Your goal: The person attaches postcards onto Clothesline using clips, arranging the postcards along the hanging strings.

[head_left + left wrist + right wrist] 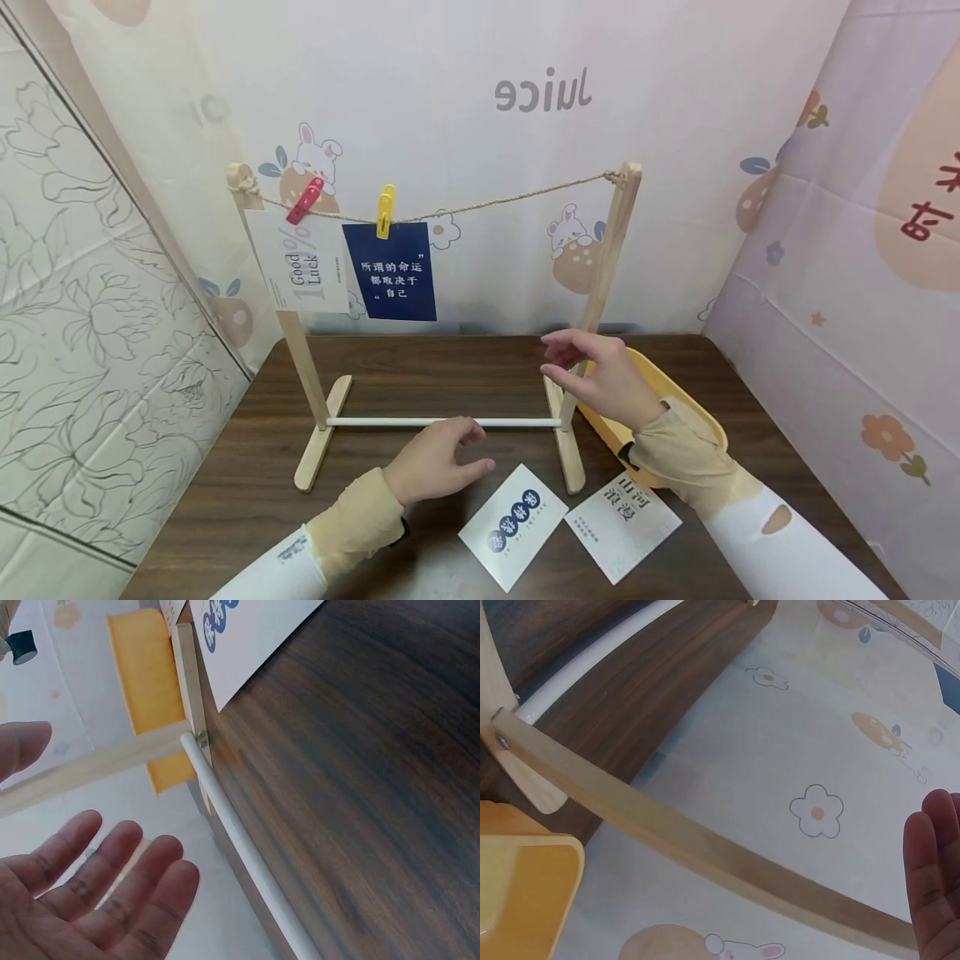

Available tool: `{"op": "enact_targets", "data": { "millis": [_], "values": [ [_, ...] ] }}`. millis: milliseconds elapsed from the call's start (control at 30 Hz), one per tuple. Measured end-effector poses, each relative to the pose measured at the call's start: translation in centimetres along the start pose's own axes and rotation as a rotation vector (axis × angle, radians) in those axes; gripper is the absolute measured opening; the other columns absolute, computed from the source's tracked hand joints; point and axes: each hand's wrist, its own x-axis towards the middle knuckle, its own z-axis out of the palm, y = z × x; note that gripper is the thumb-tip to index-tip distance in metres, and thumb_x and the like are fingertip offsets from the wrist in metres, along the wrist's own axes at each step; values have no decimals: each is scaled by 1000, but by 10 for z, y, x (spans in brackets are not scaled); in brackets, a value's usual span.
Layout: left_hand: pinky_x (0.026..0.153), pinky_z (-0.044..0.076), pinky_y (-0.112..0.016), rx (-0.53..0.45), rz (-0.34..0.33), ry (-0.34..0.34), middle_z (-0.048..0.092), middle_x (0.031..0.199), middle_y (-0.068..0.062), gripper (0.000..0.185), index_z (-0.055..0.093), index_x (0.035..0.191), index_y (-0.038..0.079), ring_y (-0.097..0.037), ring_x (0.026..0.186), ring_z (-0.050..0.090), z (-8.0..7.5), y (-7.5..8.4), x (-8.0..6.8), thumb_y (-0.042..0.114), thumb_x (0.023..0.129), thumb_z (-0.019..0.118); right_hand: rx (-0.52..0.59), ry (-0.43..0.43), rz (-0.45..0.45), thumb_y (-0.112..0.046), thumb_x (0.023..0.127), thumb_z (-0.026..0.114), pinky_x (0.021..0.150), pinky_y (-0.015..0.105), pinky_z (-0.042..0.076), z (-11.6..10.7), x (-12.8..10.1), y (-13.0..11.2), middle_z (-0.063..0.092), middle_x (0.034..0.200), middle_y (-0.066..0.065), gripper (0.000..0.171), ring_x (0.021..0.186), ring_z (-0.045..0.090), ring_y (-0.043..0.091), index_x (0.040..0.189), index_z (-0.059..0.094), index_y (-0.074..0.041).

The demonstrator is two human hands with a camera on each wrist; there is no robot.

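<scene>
The left hand [435,467] and right hand [603,379] are empty, fingers apart from thumbs; the work seems between hangings, a blue card [390,283] pegged on the cord [525,197]; the next move probably calls for pinching the blue-disc card [513,527] lying on the desk [420,367]

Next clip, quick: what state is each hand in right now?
Left hand: open, fingers loosely bent, holding nothing.
Right hand: open, also holding nothing.
</scene>
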Motion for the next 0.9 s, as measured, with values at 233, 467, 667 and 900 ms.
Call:
{"op": "enact_targets", "data": {
  "millis": [233,467,667,900],
  "values": [
    [93,62,-46,125,-68,-43,79,120,-10,48,73,121,6,-27,110,76,7,6,-2,44,94,82,14,0,24,5,87,87,76,31,65,-1,-10,6,80,95,4,35,81,72,10,119,76,-1],
    [90,63,-43,291,-76,-119,77,125,-7,60,72,129,7,-25,111,75,21,10,-4,52,91,82,-6,-8,53,3,88,87,77,26,64,-4,-16,12,79,96,4,29,82,70,6,115,78,-2],
    [84,64,-40,447,-69,-172,75,120,-7,71,73,129,6,-21,107,73,32,17,-5,63,87,82,-17,-26,79,2,89,86,75,23,62,-8,-25,20,79,94,3,23,81,68,5,111,79,-2],
    [86,62,-36,541,-56,-216,74,121,-6,77,75,125,7,-21,107,69,48,19,-7,72,83,81,1,-13,69,3,89,86,67,22,60,-12,-31,29,79,88,2,18,76,65,2,105,81,-2]
  ]
}}
